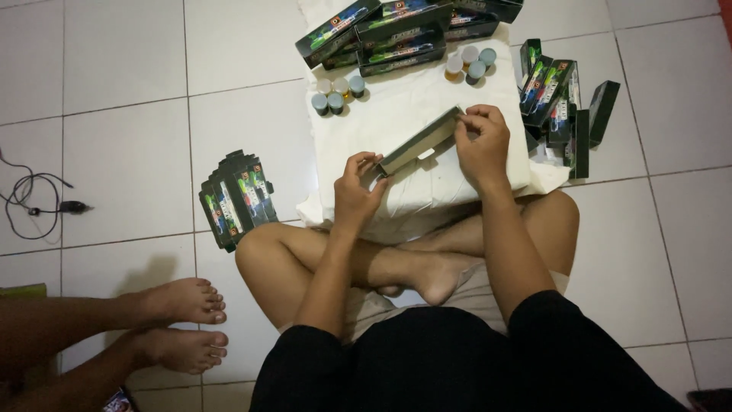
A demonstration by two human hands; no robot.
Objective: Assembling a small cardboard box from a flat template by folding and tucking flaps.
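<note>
White cloth point(427, 114); both hands' fingers point(364, 162) pinch carton point(418, 142) ends.

Dark green boxes point(396, 34) with bright green and blue print; white cloth point(404, 114); small jars point(335, 95) with grey-blue and cream lids; white floor tiles point(122, 152); black cable point(34, 202).

A long, narrow cardboard carton point(418, 142), dark with a greyish inner face showing, is held up just above the white cloth-covered counter point(396, 107). It lies slanted, its near end low on the left and its far end raised to the right. The left hand point(357, 191) pinches the lower end with thumb and fingers; the right hand point(482, 145) pinches the upper end, fingertips closed on its flap. The carton looks partly folded, one long side open.
</note>
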